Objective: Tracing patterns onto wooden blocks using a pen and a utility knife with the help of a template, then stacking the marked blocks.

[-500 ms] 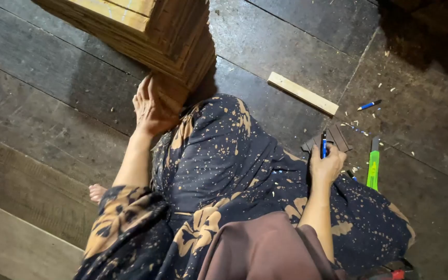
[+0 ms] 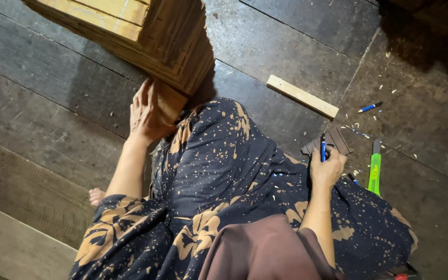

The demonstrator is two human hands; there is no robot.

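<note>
Wooden slats (image 2: pixel 151 31), stacked thick at the upper left of the frame, meet the left hand (image 2: pixel 145 111), which lies flat with fingers spread against the lowest piece at the stack's near corner. Over at right of centre, the right hand (image 2: pixel 326 168) is closed around a blue pen (image 2: pixel 323 146), tip up, over a small dark wood piece (image 2: pixel 338 141). A green utility knife (image 2: pixel 375 168) lies just beside it on the dark plank floor (image 2: pixel 53 103), a pale wooden strip (image 2: pixel 302 96) above, another blue pen (image 2: pixel 370 107) further right.
</note>
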